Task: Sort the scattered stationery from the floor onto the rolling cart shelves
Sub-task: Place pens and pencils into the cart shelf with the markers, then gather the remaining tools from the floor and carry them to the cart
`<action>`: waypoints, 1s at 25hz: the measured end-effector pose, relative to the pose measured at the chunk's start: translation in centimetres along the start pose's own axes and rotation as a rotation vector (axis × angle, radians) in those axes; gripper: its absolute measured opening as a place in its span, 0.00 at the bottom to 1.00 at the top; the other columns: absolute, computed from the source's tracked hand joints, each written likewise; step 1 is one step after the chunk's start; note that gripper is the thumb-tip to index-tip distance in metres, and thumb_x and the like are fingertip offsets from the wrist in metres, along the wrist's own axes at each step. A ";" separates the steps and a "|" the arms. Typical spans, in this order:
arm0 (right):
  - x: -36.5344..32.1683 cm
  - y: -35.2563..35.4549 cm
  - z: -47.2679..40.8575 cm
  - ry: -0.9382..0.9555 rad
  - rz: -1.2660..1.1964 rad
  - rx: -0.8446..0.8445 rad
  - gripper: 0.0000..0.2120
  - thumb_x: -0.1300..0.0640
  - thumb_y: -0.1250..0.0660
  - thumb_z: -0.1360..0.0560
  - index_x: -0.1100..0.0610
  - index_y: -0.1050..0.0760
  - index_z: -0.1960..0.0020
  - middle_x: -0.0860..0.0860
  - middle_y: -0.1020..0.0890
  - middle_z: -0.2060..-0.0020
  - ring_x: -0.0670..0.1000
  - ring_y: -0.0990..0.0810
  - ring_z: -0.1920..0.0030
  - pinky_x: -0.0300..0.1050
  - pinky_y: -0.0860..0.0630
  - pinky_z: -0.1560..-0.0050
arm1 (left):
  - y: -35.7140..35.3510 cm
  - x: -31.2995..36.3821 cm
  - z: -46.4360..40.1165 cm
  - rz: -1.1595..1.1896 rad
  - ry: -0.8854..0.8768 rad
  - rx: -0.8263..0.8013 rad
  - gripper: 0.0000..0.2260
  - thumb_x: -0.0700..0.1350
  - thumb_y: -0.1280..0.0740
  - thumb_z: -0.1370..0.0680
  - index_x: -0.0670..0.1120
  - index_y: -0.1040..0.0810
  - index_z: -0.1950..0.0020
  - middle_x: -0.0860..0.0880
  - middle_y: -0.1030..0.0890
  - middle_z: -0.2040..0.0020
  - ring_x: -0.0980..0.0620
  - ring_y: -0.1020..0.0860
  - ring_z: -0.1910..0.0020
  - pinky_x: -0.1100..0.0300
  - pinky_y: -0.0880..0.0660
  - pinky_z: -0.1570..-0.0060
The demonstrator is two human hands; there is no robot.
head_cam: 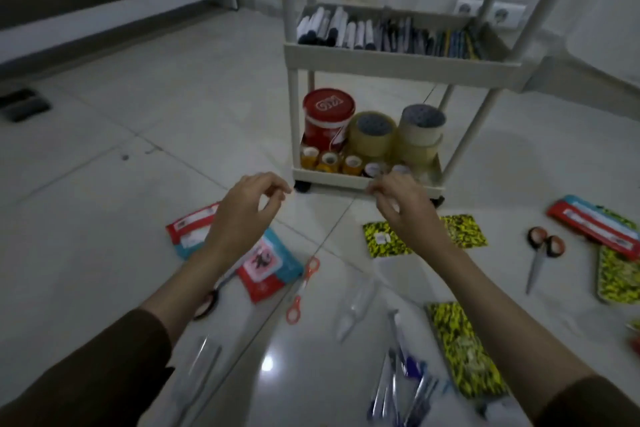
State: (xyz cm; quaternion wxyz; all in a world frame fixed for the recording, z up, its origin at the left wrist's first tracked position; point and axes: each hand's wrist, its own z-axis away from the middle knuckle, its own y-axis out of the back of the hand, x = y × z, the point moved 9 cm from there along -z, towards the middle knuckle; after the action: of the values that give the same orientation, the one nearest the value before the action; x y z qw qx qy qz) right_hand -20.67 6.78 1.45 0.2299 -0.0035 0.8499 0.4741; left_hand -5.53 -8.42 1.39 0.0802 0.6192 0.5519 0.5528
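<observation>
Scissors (302, 290) lengthwise toward cart (367, 180)

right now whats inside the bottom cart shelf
A red tin, big tape rolls and small tape rolls sit in the bottom shelf. The right hand covers its front right part.

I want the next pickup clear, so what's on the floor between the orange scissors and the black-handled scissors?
In the head view, two yellow-and-black patterned packets and the right hand with its forearm lie between the orange scissors and the black-handled scissors.
</observation>
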 end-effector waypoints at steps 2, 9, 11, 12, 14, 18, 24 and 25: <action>-1.1 -4.8 3.2 -0.033 -0.133 -0.335 0.06 0.65 0.38 0.24 0.59 0.22 0.51 0.55 0.19 0.56 0.57 0.22 0.54 0.51 0.28 0.52 | -2.7 -3.2 4.7 -0.025 0.135 -0.237 0.05 0.39 0.36 0.24 0.48 0.21 0.53 0.54 0.21 0.57 0.52 0.22 0.56 0.57 0.28 0.52; -2.1 -12.9 11.7 -0.089 -0.069 -0.765 0.18 0.67 0.41 0.28 0.54 0.24 0.42 0.52 0.24 0.45 0.54 0.29 0.43 0.47 0.31 0.45 | -7.6 -7.1 16.0 -0.281 0.215 -0.623 0.09 0.45 0.39 0.23 0.50 0.22 0.45 0.51 0.21 0.46 0.53 0.24 0.47 0.57 0.26 0.50; -1.2 -12.6 12.4 -0.021 0.078 -0.723 0.25 0.69 0.41 0.32 0.50 0.26 0.39 0.49 0.27 0.40 0.53 0.33 0.40 0.44 0.37 0.46 | -8.6 -6.7 16.9 -0.305 0.204 -0.667 0.10 0.45 0.40 0.23 0.50 0.23 0.44 0.51 0.22 0.45 0.52 0.26 0.46 0.56 0.27 0.50; -0.8 -12.4 12.7 0.009 0.138 -0.704 0.27 0.69 0.40 0.33 0.48 0.28 0.38 0.48 0.29 0.38 0.53 0.35 0.38 0.43 0.39 0.46 | -8.9 -6.4 17.0 -0.305 0.197 -0.675 0.10 0.46 0.40 0.22 0.51 0.23 0.43 0.51 0.22 0.46 0.52 0.26 0.46 0.57 0.28 0.50; -0.3 -12.3 13.5 0.028 0.213 -0.687 0.26 0.64 0.38 0.31 0.45 0.30 0.36 0.46 0.31 0.36 0.53 0.38 0.35 0.44 0.42 0.43 | -9.7 -5.7 17.1 -0.289 0.180 -0.684 0.10 0.46 0.41 0.22 0.50 0.23 0.43 0.51 0.22 0.46 0.52 0.26 0.47 0.57 0.28 0.51; -0.1 -12.5 13.8 0.016 0.271 -0.659 0.20 0.55 0.35 0.26 0.45 0.32 0.36 0.46 0.31 0.37 0.53 0.38 0.36 0.46 0.41 0.42 | -11.0 -4.2 16.3 -0.217 0.190 -0.700 0.10 0.45 0.40 0.22 0.50 0.24 0.42 0.51 0.23 0.44 0.53 0.26 0.45 0.58 0.28 0.50; -0.7 -10.5 11.4 -0.320 -0.516 -0.429 0.12 0.59 0.34 0.25 0.55 0.27 0.42 0.49 0.23 0.46 0.52 0.26 0.45 0.44 0.29 0.44 | -11.8 -0.8 13.7 0.181 0.275 -0.575 0.21 0.44 0.36 0.23 0.50 0.35 0.31 0.51 0.31 0.34 0.55 0.30 0.38 0.60 0.30 0.43; -1.2 -10.2 11.0 -0.351 -0.620 -0.402 0.11 0.61 0.34 0.25 0.57 0.27 0.43 0.49 0.22 0.48 0.51 0.24 0.46 0.41 0.28 0.46 | -11.9 -0.2 13.3 0.253 0.295 -0.552 0.23 0.46 0.36 0.23 0.50 0.38 0.29 0.53 0.32 0.34 0.57 0.33 0.36 0.61 0.32 0.41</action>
State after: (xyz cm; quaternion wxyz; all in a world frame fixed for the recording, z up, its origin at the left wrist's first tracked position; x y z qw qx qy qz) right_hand -13.04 9.78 -11.16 0.4982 -0.2235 0.6468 0.5324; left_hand -2.28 2.72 -12.15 0.0948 0.5513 0.3057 0.7704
